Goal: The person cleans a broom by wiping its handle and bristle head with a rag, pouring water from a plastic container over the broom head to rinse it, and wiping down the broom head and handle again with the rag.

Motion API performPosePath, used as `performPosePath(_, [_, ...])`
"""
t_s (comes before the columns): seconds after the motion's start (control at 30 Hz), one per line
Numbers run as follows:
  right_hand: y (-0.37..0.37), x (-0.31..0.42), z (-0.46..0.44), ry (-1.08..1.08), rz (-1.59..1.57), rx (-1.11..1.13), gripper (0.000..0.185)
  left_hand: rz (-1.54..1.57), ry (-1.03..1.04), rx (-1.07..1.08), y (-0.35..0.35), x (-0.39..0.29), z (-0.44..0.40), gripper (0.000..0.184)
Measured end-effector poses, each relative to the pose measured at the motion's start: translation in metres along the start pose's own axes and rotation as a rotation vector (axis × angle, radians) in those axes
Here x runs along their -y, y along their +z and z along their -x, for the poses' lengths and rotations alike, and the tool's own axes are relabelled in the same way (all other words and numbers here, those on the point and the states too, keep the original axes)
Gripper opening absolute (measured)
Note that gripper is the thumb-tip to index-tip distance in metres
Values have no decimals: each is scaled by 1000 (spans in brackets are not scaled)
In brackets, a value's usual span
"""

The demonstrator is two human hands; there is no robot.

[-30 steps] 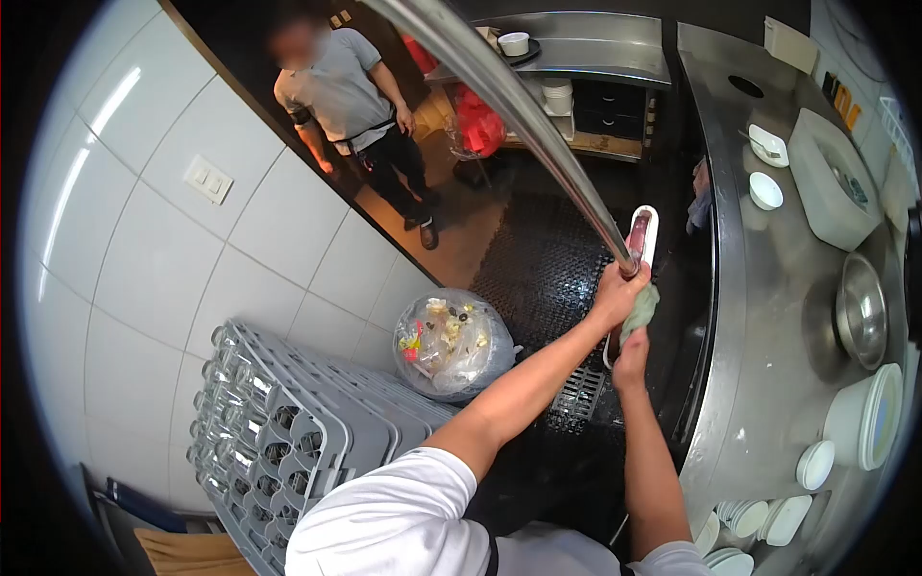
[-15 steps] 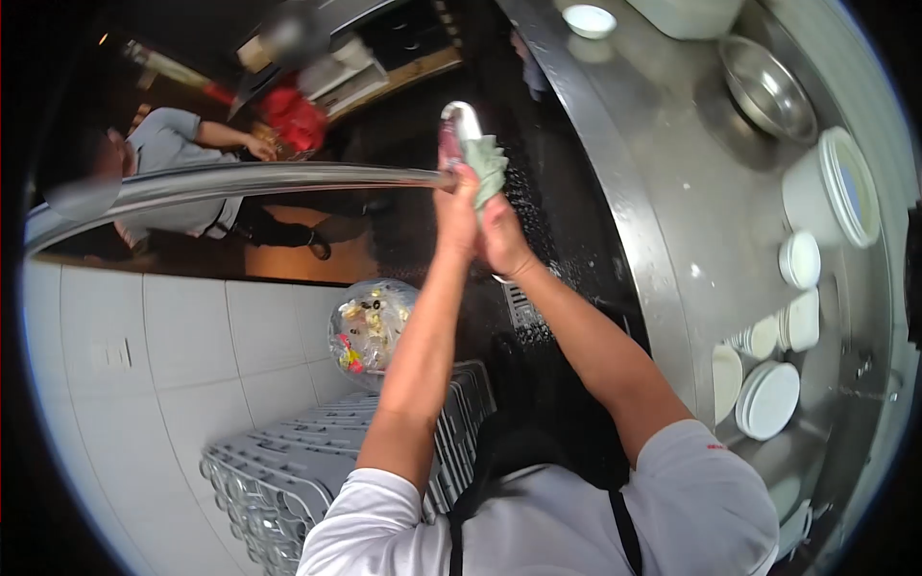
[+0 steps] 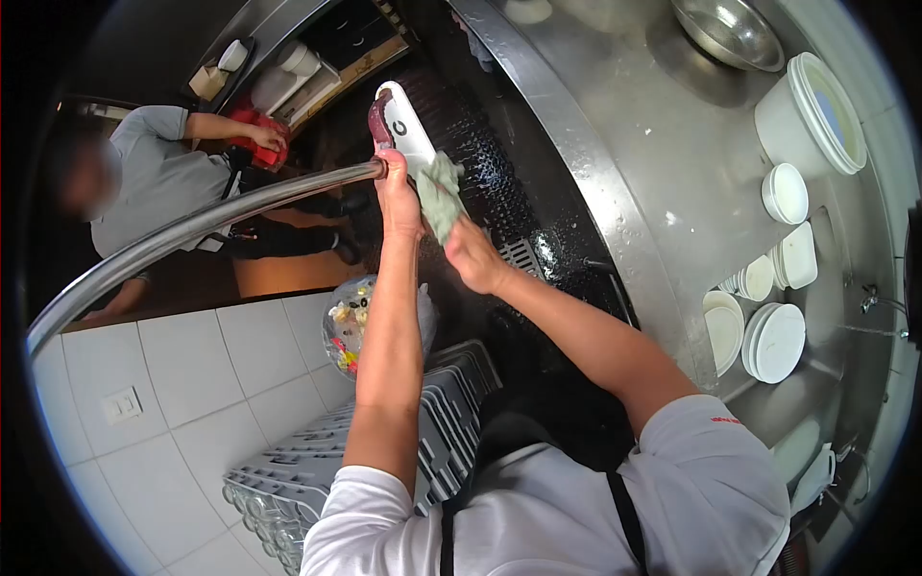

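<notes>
A long curved metal pole [image 3: 221, 211] runs from the far left to my left hand [image 3: 398, 200], which is closed around its end. Beyond the fingers extends a long white piece [image 3: 411, 130] with rounded ends, a dark letter on it and a dark red part [image 3: 380, 123] along its left side. Just to the right, my right hand [image 3: 473, 255] grips a pale green cloth [image 3: 441, 195]. The cloth lies against the lower part of the white piece, and the palm side of my left hand is partly hidden.
At the left stands a person [image 3: 163, 182] in a grey shirt. Below are a bag of food scraps [image 3: 351, 322] and stacked grey racks [image 3: 327, 451] with glasses. The steel counter [image 3: 624, 125] at the right bears a metal bowl [image 3: 730, 31], white tubs [image 3: 812, 115] and plates [image 3: 776, 344].
The view has turned and the pole now slants down to the left. My right hand and the cloth have moved down from the white piece's upper part, showing more of its face.
</notes>
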State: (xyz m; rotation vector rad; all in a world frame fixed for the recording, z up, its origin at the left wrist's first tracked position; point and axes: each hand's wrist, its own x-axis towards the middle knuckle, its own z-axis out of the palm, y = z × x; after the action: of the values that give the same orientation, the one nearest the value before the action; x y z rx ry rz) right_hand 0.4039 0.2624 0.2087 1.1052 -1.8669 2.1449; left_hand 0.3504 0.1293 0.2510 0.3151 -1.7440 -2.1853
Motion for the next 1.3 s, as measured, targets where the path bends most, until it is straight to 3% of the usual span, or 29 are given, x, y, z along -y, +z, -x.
performPosePath(0.13, [-4, -6, -10, 55, 113, -24, 71, -77, -76, -23, 6, 6, 15, 67])
performPosePath(0.23, [-23, -28, -65, 90, -116, 92, 67, -62, -96, 11, 12, 21, 20, 69])
performPosePath(0.33, [-11, -9, -30, 155, -140, -79, 65, -21, -55, 21, 20, 7, 12, 71])
performPosePath(0.4, [-8, 1, 11, 60, 9, -65, 76, 79, -66, 51, 24, -5, 10, 74])
performPosePath(0.5, [-19, 4, 20, 42, 37, -14, 78, -16, -45, -48, 14, 16, 8, 72])
performPosePath(0.57, [-18, -3, -4, 47, 73, -50, 80, 27, -193, 30, 15, 9, 17, 66])
performPosePath(0.6, [-17, -8, -15, 57, 86, -69, 81, -2, -93, 5, 6, 30, 12, 66])
performPosePath(0.7, [-35, -3, -59, 52, -41, -20, 75, 68, -75, -7, 33, 19, 30, 67])
performPosePath(0.83, [-17, 5, -4, 52, -25, -88, 63, 198, -133, 51, 20, 11, 16, 69])
performPosePath(1.0, [-11, 4, 14, 8, 88, -76, 59, 119, -187, -42, 23, 10, 40, 67])
performPosePath(1.07, [-13, -1, -18, -22, -4, -112, 61, 65, -167, 49, 2, 29, 43, 75])
performPosePath(1.17, [-28, 9, -75, 193, -107, -142, 49, 105, -125, 70, 8, 38, 58, 86])
performPosePath(1.3, [-10, 2, -51, 270, -96, -173, 45, 31, -98, 31, 1, 27, 45, 86])
